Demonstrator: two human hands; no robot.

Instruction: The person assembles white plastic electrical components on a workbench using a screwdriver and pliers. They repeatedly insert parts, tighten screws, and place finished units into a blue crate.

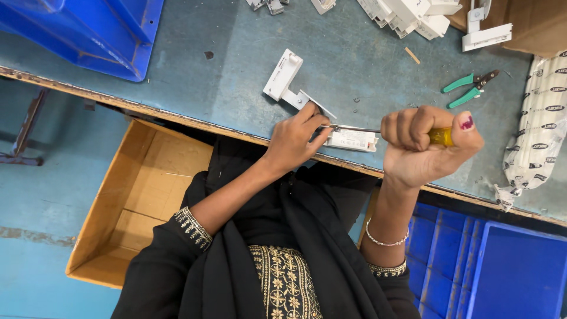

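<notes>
Two hands work at a white plastic unit on the near edge of the blue-grey workbench: left hand pinches the unit's end, right hand fists a yellow-handled screwdriver. Beyond the unit lie green pliers; below it, a cardboard box on the floor.

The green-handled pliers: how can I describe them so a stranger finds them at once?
Look at the blue-grey worktable, toward the bundle of white tubes. Beside it lie small metal pliers with green handles, untouched, beyond the right hand. Nothing else there is green.
</notes>
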